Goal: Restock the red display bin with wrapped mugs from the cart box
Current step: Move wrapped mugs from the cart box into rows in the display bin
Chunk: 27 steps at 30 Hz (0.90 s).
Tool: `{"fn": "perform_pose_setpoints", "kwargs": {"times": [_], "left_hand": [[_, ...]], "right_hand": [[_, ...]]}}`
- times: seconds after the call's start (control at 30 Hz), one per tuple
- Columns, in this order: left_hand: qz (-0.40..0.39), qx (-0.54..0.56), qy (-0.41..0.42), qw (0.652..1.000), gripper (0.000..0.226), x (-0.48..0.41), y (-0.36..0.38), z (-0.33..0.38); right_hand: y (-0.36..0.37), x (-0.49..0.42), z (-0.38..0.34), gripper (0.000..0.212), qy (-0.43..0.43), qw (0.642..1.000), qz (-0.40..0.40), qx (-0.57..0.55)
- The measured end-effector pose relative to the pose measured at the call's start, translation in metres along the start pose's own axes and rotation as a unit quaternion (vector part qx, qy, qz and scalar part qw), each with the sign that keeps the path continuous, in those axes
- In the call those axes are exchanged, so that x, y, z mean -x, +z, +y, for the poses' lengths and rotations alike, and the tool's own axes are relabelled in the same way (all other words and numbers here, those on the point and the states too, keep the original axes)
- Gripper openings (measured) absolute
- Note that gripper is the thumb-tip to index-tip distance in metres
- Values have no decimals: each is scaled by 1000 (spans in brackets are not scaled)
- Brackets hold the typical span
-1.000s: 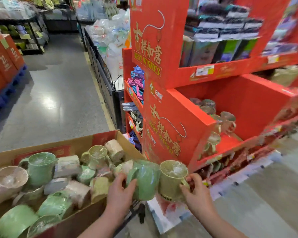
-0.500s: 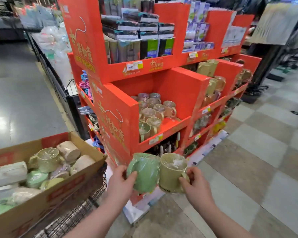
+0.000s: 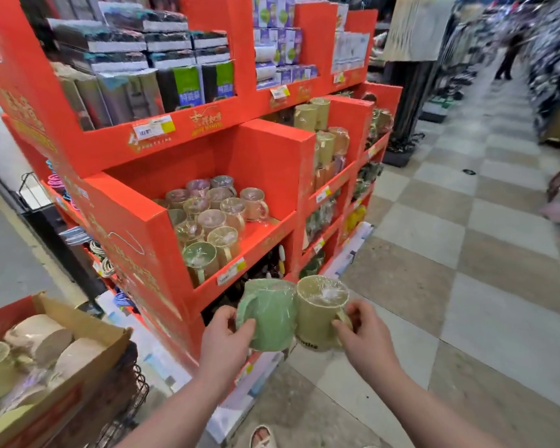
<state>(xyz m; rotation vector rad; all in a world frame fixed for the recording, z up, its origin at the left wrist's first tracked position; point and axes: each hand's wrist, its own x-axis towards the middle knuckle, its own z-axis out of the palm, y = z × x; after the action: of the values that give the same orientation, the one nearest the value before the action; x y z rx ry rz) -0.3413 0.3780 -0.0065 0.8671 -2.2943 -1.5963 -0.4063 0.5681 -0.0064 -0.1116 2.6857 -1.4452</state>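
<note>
My left hand (image 3: 223, 342) grips a wrapped green mug (image 3: 270, 313), tilted with its handle toward the hand. A wrapped yellowish mug (image 3: 319, 310) stands upright in my right hand (image 3: 366, 339), which pinches its handle. The two mugs touch side by side, low in front of the red display bin (image 3: 265, 236). Inside the bin stand several wrapped mugs (image 3: 212, 218), bunched at its left and back; its right front floor is bare. The cart box (image 3: 78, 324) at lower left holds several more wrapped mugs (image 3: 39, 337).
Above the bin, a red shelf (image 3: 181, 127) carries boxed goods. Further red compartments with mugs (image 3: 328, 140) continue to the right. A wire cart (image 3: 133, 396) carries the box. Checkered floor (image 3: 450, 286) stretches right, with a distant person (image 3: 506, 59) in the aisle.
My view has swung right from the cart box to the display. Both hands carried their mugs away from the box and now hold them before the bin.
</note>
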Motion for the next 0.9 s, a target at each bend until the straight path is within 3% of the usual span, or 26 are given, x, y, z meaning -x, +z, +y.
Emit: {"fn": "perform_pose_setpoints", "kwargs": {"times": [0.23,0.53,0.7,0.9], "left_hand": [[-35,41,-5,999,4,-76,45,32],[-2,27,-4,1000,3,-182,51,55],[47,59,-46,996,11,-211,37,44],[167,56,-77,981,3,-228,15,29]], "right_hand": [[-12,-84,3,14,26,999,30,8],[18,-197,-30,25,-12,1000,5,18],[49,-239,-40,23,-26,998,-54,19],[84,-287,-60,19,-89,988,-118,52]]}}
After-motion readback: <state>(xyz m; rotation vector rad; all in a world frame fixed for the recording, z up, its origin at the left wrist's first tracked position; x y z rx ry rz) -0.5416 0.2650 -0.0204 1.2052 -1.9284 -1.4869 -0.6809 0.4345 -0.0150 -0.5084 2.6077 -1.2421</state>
